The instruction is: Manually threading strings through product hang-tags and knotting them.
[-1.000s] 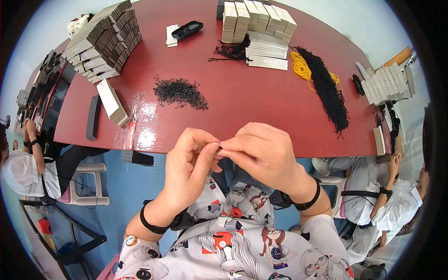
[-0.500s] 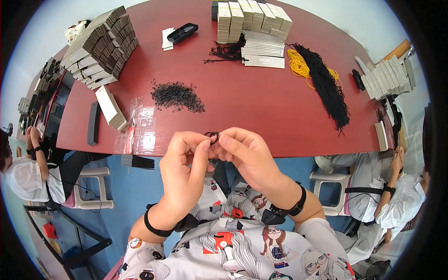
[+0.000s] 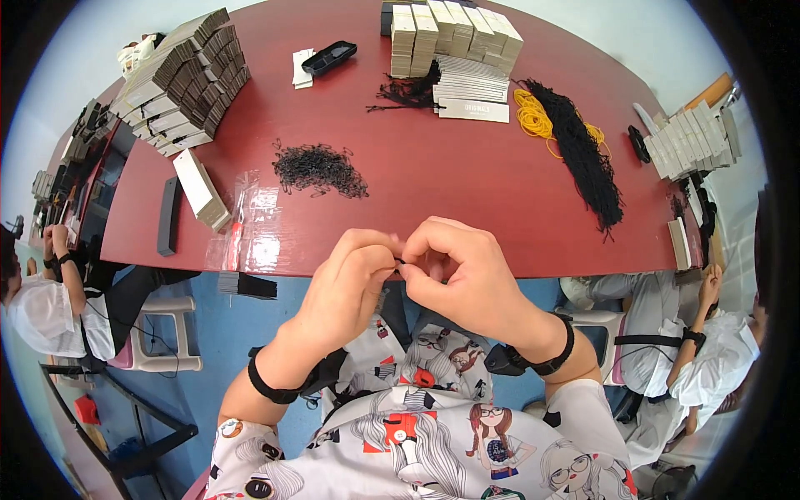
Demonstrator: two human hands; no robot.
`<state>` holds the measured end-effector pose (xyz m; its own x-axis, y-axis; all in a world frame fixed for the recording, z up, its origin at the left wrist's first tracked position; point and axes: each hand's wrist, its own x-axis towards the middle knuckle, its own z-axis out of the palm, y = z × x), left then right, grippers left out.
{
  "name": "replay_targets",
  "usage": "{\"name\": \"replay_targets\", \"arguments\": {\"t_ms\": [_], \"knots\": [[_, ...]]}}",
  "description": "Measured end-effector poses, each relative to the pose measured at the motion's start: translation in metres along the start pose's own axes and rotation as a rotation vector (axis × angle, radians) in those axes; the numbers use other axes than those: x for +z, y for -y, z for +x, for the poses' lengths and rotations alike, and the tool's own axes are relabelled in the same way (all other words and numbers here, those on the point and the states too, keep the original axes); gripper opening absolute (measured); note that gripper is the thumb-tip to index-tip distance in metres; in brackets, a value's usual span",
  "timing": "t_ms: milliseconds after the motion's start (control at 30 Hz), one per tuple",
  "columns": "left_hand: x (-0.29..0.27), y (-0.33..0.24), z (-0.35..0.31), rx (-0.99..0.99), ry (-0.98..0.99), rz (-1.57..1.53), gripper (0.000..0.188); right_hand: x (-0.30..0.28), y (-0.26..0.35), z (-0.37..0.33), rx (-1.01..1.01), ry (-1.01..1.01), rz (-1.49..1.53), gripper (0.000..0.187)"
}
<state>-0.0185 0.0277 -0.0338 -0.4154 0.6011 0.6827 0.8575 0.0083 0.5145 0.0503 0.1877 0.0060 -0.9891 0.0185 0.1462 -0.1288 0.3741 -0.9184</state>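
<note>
My left hand [image 3: 354, 279] and my right hand [image 3: 458, 271] meet fingertip to fingertip at the near edge of the red table [image 3: 450, 192]. Both pinch one small black piece [image 3: 401, 262], mostly hidden by the fingers. A heap of small black loops [image 3: 319, 169] lies on the table just beyond my left hand. A clear plastic bag [image 3: 250, 221] lies to the left of it.
Stacks of dark boxes [image 3: 183, 79] stand at the far left, pale card stacks [image 3: 454, 37] at the far middle, and more [image 3: 692, 142] at the right. A long pile of black cords [image 3: 583, 158] with yellow bands [image 3: 533, 117] lies right. People in white sit at both sides.
My hands have stayed pinched together on the small black piece, shifting slightly against the table edge as my head moved.
</note>
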Motion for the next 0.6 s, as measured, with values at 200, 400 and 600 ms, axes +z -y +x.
{"name": "replay_targets", "arguments": {"t_ms": [200,400,600], "knots": [[0.014,-0.012,-0.011,-0.256,-0.159,-0.269,0.012,0.004,-0.001,-0.002,-0.092,-0.042,-0.041,0.009],[-0.008,-0.028,-0.005,-0.733,-0.130,-0.875,0.007,-0.007,-0.009,0.008,-0.749,-0.227,-0.545,0.016],[-0.028,-0.029,0.007,-0.773,0.038,-0.928,0.008,-0.016,-0.004,0.011,-1.013,-0.223,-0.591,0.024]]}}
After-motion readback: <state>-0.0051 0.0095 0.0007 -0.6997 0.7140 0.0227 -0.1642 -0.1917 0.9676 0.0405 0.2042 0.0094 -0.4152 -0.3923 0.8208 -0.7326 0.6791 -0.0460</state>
